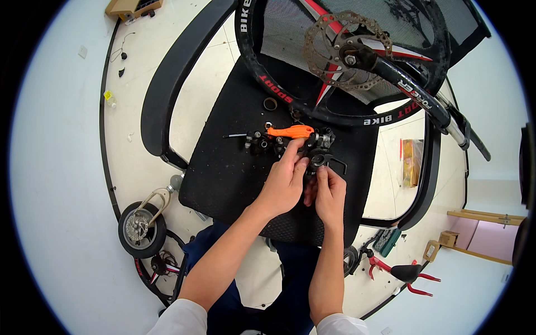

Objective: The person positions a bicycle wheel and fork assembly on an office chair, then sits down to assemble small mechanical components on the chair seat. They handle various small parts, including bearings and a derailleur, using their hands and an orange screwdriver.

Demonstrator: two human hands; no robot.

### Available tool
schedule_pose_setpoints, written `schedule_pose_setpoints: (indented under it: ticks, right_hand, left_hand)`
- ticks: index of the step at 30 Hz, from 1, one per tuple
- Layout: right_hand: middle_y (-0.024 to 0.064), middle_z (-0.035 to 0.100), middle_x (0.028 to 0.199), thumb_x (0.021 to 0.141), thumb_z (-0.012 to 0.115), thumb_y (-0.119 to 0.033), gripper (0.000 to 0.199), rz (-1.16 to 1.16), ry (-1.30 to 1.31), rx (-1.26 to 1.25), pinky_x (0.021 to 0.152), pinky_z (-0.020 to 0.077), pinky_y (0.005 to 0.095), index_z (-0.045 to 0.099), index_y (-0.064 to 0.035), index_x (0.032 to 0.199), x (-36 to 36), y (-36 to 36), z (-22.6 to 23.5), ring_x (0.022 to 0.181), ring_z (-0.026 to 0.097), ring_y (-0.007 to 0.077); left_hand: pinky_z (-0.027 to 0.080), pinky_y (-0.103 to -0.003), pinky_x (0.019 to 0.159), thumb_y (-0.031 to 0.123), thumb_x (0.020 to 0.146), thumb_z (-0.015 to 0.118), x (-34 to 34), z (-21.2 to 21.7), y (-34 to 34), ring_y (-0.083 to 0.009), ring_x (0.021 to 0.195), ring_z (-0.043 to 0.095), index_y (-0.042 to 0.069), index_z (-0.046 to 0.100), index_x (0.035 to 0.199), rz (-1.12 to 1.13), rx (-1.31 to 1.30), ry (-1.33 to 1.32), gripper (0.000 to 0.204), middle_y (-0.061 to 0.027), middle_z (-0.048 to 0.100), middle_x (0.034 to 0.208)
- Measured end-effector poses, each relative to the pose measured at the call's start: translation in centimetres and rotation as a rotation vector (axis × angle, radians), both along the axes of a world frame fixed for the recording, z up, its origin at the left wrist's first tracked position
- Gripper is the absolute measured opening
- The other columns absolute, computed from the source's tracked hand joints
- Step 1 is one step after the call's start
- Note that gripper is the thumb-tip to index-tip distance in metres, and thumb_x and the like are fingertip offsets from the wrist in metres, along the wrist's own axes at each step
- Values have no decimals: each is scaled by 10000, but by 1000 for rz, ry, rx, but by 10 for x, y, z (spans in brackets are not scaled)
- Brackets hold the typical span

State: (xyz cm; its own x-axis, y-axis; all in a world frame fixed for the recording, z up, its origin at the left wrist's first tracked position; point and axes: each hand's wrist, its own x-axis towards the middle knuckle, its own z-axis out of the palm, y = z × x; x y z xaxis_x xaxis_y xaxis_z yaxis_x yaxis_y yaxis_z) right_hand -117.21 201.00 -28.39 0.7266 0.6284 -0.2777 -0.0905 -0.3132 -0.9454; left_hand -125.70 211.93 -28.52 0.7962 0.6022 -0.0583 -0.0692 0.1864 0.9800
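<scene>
Over the black chair seat [223,167], both my hands hold a small black metal bicycle part [318,161] with a round socket and a bent bracket on its right side. My left hand [282,181] has its thumb and index finger closed on the part's left side. From below, my right hand [330,195] pinches it, with the fingertips partly hidden. Just beyond the left fingers lies an orange-handled object [290,132], beside a dark metal part [324,137]. Further left are several small black fittings [263,143] and a thin rod [234,135].
A bicycle wheel [279,96] with a brake disc [312,61] and a black fork [416,92] rests across the chair's far side. Armrests [162,95] flank the seat. A small wheel [142,230] and a red frame [385,262] are on the floor. A dark ring [270,104] lies on the seat.
</scene>
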Motion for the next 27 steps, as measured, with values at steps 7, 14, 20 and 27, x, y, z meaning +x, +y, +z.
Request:
schedule_pose_setpoints:
  ticks: [7,14,20,27]
  right_hand:
    - [39,554,582,1009,522,-159,228,83,-415,-95,462,403,260,593,13,877,0,1,4,478,517,94]
    - [72,652,687,996,534,-132,228,260,29,-152,553,496,246,628,55,904,17,-21,10,589,616,108]
    - [90,673,695,984,548,-121,242,341,79,-199,579,522,255,653,85,914,21,-29,2,610,642,121]
    - [134,702,725,797,735,-27,120,453,-437,-403,590,544,273,706,47,887,7,-16,13,595,673,166]
  left_hand:
    - [465,-305,709,56,1009,428,2,-21,2,-161,743,601,11,370,1367,9,-91,-48,365,-149,671,932]
    - [474,-221,718,36,983,509,-6,-11,10,-68,765,566,-14,467,1356,-159,-67,150,378,-62,665,901]
    - [515,-270,614,60,915,635,-8,-8,14,-129,714,665,-58,593,1246,-117,102,240,354,-139,711,876]
    - [525,-259,568,102,899,668,-9,-15,16,-124,622,658,-62,611,1209,-140,195,448,356,-115,706,773]
